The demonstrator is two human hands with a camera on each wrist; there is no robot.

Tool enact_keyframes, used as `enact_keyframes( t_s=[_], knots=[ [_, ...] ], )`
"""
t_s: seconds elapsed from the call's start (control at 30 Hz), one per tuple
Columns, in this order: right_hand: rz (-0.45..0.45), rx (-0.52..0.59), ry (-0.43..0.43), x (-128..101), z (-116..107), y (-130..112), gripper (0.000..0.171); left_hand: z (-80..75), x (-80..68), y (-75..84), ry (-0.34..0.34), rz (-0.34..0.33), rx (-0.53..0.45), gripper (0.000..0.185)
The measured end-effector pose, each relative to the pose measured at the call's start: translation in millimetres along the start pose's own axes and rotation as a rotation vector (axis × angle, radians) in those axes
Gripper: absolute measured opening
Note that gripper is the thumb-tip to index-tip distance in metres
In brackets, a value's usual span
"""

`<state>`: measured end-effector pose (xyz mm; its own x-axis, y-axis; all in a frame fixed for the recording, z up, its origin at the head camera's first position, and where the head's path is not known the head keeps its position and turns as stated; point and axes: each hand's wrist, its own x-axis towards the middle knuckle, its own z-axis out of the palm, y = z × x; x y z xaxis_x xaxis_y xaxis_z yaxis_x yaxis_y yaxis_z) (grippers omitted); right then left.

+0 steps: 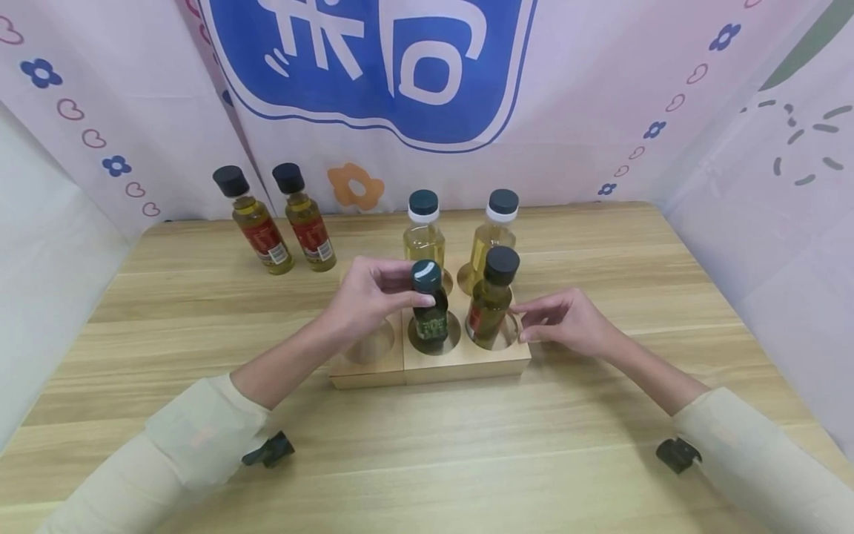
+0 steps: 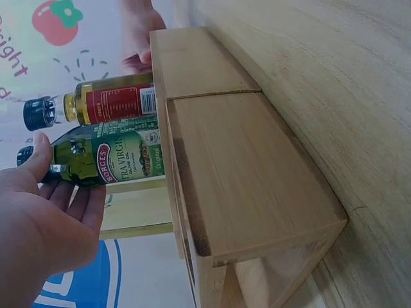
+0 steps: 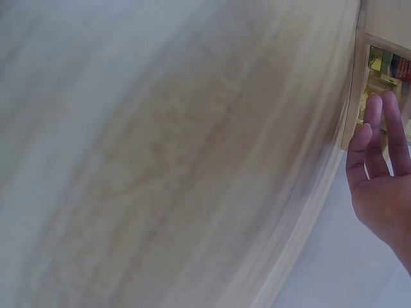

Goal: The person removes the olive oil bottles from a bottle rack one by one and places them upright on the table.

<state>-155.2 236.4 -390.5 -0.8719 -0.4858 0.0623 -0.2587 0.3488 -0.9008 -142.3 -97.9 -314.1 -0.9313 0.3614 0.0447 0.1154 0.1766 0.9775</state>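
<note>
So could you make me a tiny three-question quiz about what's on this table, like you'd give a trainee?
1. True or false: the left hand holds the green-label bottle by its neck.
2. How many bottles stand on the table outside the wooden holder?
3. Multiple choice: the right hand is A) gripping a cap, B) resting against the holder's right end beside the red-label bottle, C) flat on the table far from the holder.

Key: 1 true; 2 two, at the back left; 3 B.
</note>
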Motion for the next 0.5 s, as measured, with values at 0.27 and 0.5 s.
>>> enact_keyframes(
  t_s=[0.27,0.5],
  knots=[
    [-0.002,0.007,-0.005,0.0,-0.2,0.1,0.042,-0.7,-0.4,0.8,0.010,0.026,-0.026,0.039],
    [-0.015,0.027,-0.014,-0.3,-0.6,0.4,0.042,-1.6,-1.7,2.9,0.022,0.070,-0.059,0.038]
  ],
)
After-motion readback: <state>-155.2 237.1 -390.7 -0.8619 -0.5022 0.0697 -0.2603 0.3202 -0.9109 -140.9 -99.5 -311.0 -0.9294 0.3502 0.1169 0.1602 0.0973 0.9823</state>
